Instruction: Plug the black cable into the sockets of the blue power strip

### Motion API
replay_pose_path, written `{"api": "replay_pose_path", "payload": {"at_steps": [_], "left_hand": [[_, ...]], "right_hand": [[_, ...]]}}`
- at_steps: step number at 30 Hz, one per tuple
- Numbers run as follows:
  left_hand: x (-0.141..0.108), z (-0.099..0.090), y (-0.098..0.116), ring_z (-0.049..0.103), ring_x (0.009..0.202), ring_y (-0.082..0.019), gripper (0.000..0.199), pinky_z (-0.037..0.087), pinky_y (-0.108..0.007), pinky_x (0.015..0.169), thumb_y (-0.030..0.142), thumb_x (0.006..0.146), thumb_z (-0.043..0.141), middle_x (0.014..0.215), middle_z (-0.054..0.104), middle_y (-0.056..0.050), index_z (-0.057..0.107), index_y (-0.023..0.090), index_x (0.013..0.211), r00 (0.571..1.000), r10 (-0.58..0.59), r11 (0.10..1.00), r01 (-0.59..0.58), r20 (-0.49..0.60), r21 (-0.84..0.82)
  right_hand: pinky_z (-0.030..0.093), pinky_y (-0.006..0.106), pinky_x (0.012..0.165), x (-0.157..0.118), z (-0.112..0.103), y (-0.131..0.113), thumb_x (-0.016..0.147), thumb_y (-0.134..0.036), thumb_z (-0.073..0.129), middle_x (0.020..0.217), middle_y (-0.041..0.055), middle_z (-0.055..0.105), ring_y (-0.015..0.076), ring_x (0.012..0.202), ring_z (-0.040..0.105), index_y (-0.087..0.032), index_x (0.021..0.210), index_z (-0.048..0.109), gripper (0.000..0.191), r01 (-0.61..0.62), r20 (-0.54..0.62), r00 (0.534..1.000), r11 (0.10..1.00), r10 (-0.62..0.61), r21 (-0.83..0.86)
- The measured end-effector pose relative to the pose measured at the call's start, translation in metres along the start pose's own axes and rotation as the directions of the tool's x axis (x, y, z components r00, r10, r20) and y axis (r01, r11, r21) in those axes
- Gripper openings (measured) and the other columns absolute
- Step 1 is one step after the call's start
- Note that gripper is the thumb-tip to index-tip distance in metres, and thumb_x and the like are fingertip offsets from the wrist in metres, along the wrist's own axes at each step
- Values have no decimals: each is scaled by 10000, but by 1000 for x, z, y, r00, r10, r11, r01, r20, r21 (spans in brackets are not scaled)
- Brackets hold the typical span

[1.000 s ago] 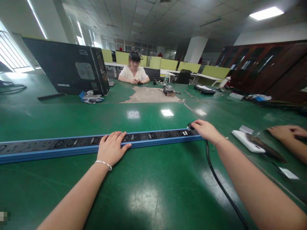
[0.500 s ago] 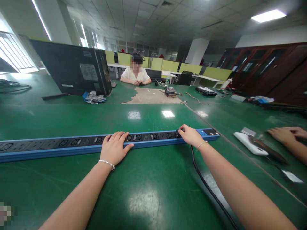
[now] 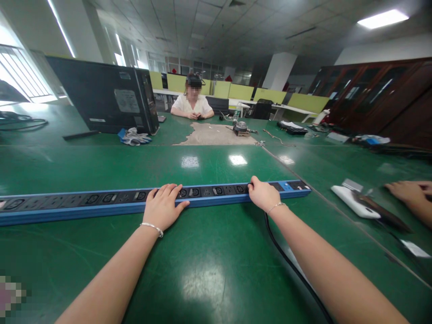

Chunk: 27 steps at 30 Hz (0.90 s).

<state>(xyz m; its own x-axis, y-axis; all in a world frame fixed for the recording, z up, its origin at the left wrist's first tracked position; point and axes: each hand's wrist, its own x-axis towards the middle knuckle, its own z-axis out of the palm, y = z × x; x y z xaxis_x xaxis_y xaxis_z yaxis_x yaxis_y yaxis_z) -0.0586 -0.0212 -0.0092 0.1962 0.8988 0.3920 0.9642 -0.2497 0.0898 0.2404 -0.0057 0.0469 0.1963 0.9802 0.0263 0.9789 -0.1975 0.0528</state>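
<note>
A long blue power strip [image 3: 216, 200] with a black face and rows of sockets lies across the green table. My left hand [image 3: 164, 204] rests over its middle, fingers spread on the far edge and the thumb along the near side. Near the strip's right end, my right hand [image 3: 265, 194] is closed round the plug of a black cable [image 3: 286, 256], over the sockets. The hand hides most of the plug, so how deep it sits in a socket cannot be made out. The cable runs from under that hand toward the bottom right.
A black computer tower [image 3: 111, 99] and grey-blue gloves [image 3: 134, 137] are at the back left. Another person [image 3: 193, 103] sits across the table. On the right are a white device [image 3: 354, 202] and a co-worker's hand [image 3: 403, 191]. A seam [image 3: 324, 209] crosses the tabletop.
My right hand has turned and closed further over the plug, hiding the black part that showed before. The left hand stays in place on the strip. The view has shifted slightly.
</note>
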Motion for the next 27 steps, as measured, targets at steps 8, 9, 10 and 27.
{"api": "replay_pose_path", "payload": {"at_steps": [8,9,10,27], "left_hand": [[0,-1,0,441,1203,-247,507,252,-445,1013,531,828,404,1280,540,-73,492,246,1238,1000,-5,1000,5,-5,-8],[0,-1,0,442,1202,-247,508,252,-445,1012,531,829,402,1279,540,-73,491,243,1238,1000,-4,1000,4,-8,-8],[0,0,0,442,1202,-247,509,251,-445,1013,530,830,400,1280,540,-74,491,240,1239,1000,-4,1000,4,-12,-10],[0,1,-1,437,1203,-244,511,245,-443,1014,529,827,413,1278,540,-77,486,237,1240,1000,-12,1000,11,-15,-15]], "right_hand": [[436,359,702,-3,1,1,902,-358,260,883,135,657,267,817,636,-212,1089,473,319,-7,1,1000,1000,7,-8],[435,360,699,-3,2,1,901,-360,260,880,134,658,269,815,636,-212,1085,474,318,-7,0,1000,1000,7,-3],[434,360,696,-3,2,1,900,-362,260,879,132,658,272,812,635,-212,1081,476,319,-8,-2,1000,1000,8,4],[384,225,516,4,-45,18,767,-308,462,596,2,592,139,545,543,-200,876,595,203,0,-111,991,825,76,565]]}}
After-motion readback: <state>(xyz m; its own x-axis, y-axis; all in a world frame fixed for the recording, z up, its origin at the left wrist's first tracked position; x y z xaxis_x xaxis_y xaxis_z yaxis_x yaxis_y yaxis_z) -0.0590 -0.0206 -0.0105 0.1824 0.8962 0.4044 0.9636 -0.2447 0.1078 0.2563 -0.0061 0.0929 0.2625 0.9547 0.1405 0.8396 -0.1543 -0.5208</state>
